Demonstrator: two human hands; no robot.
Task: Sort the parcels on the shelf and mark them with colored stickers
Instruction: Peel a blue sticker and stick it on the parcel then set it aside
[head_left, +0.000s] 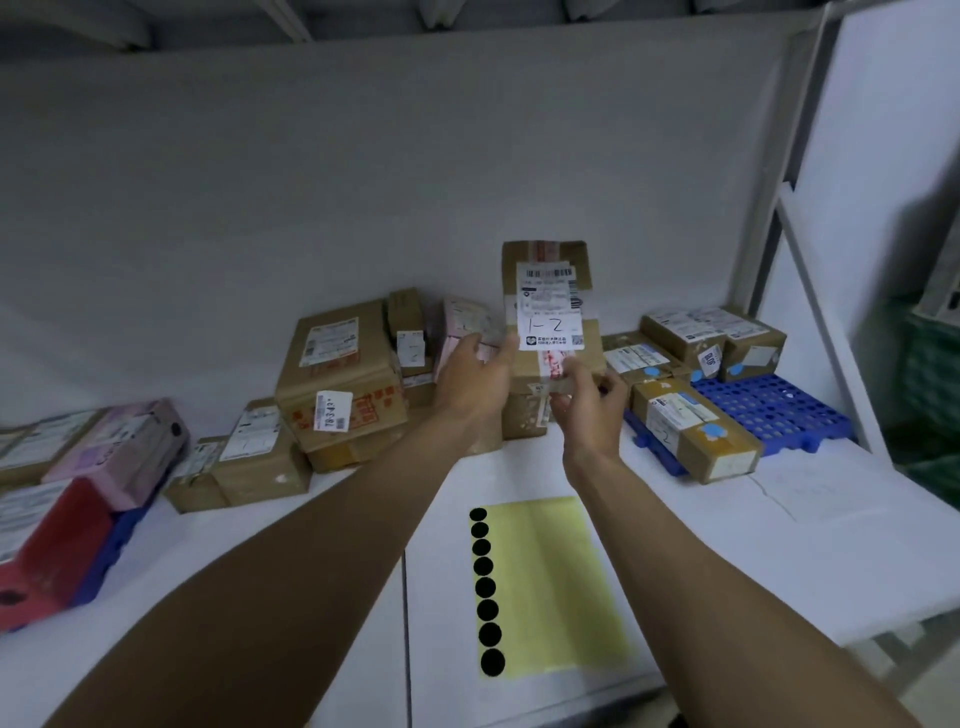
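Observation:
Both my hands hold up a brown cardboard parcel (545, 260) above the shelf, its white label marked "1-2" facing me. My left hand (475, 379) grips its lower left side. My right hand (589, 402) pinches its lower right edge. A yellow sticker sheet (550, 582) with a column of black round stickers (485, 587) lies on the white shelf (727, 545) in front of me. On the right, several brown parcels (696, 426) carrying blue stickers rest on a blue plastic pallet (774, 410).
Brown boxes (337, 384) are piled at the middle left against the back wall. Pink and red parcels (119, 452) lie at the far left on another blue pallet. A white shelf upright (821, 322) stands at the right.

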